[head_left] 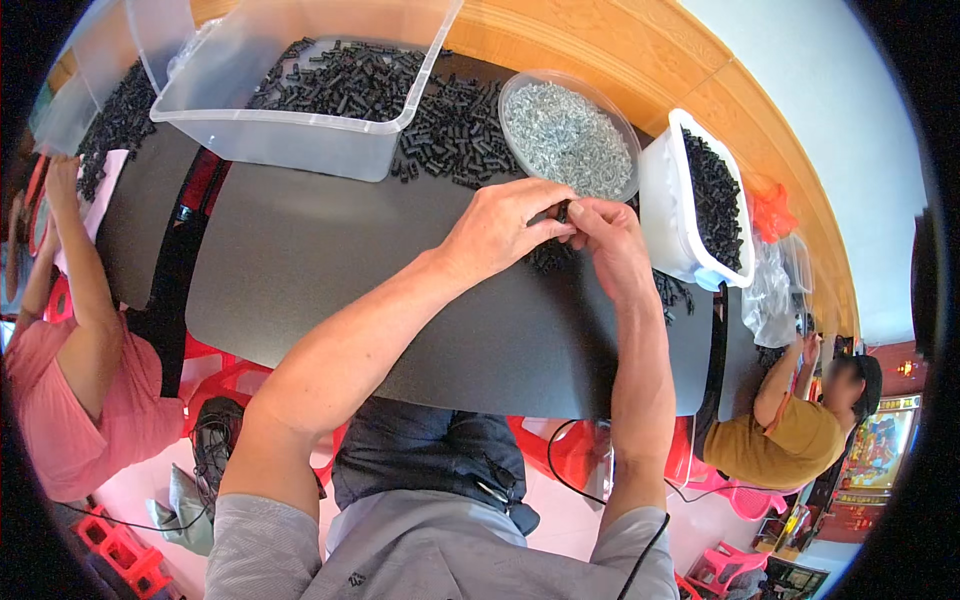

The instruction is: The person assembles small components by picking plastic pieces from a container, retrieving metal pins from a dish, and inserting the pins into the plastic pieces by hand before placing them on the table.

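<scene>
My left hand (505, 228) and my right hand (614, 240) meet above the far right part of the dark table. Between the left thumb and fingers is a small black plastic piece (563, 211), mostly covered by the fingertips. The right thumb and fingers are pinched against its near side; whatever they grip there is hidden. Just beyond both hands stands a round clear tub (508, 125) full of small, shiny transparent parts (570, 135). Under the hands lies a small heap of black pieces (548, 258), partly covered by them.
Left of the tub, a large translucent bin (290, 135) holds black tubular pieces, with a loose pile (450, 125) beside it. A white bin (665, 200) of black pieces stands right. Other people sit left (95, 400) and right (775, 440). Clear plastic bags (770, 295) lie at the right.
</scene>
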A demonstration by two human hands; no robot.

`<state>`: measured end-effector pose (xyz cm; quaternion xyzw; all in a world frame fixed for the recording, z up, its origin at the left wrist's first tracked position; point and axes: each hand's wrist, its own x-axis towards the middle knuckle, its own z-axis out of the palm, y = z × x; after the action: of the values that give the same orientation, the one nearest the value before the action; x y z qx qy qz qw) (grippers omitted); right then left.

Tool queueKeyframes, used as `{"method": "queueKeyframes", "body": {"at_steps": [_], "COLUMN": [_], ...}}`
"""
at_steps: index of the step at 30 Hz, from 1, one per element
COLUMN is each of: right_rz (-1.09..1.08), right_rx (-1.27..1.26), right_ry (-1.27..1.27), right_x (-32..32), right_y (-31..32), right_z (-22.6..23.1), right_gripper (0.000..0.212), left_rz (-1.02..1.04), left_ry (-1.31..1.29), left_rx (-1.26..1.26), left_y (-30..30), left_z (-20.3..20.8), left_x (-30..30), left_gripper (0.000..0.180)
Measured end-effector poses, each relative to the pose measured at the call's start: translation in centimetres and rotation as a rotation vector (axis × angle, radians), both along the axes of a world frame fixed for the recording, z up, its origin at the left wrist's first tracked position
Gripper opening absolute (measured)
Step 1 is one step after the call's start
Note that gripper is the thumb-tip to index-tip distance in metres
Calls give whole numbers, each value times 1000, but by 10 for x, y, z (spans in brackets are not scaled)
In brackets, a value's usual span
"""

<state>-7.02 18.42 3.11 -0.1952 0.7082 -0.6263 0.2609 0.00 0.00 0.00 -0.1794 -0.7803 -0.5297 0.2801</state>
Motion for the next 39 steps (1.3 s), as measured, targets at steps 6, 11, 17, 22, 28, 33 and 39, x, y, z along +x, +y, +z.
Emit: {"method": "queueKeyframes", "body": {"at_steps": [6,11,17,22,28,33,39], "right_rz": [-25,1,-19,-80,-224,13,-100], "right_rx": [-85,-175,-170,-39,241,343,-153], "right_ry": [-23,-86,-53,45,401,648,669], "right_x": [9,5,5,11,11,-2,-4], "right_y": [-6,-5,-11,-18,-28,-97,-136], "right_z": [1,0,-4,1,33,96,115], "right_gripper": [20,20,20,17,15,24,32], "left_rz": [71,131,79,114,120,319,244], "left_ry": [88,144,103,58,-101,-46,-114], "left_rx": [-33,-60,-18,-48,161,171,238], "left_y": [1,4,-4,-4,0,-20,-20], "left_z": [-2,-3,6,1,-7,-14,-11], "left_x": [2,-3,1,2,-8,-17,-23], "left_gripper": [32,34,27,24,63,45,29]}}
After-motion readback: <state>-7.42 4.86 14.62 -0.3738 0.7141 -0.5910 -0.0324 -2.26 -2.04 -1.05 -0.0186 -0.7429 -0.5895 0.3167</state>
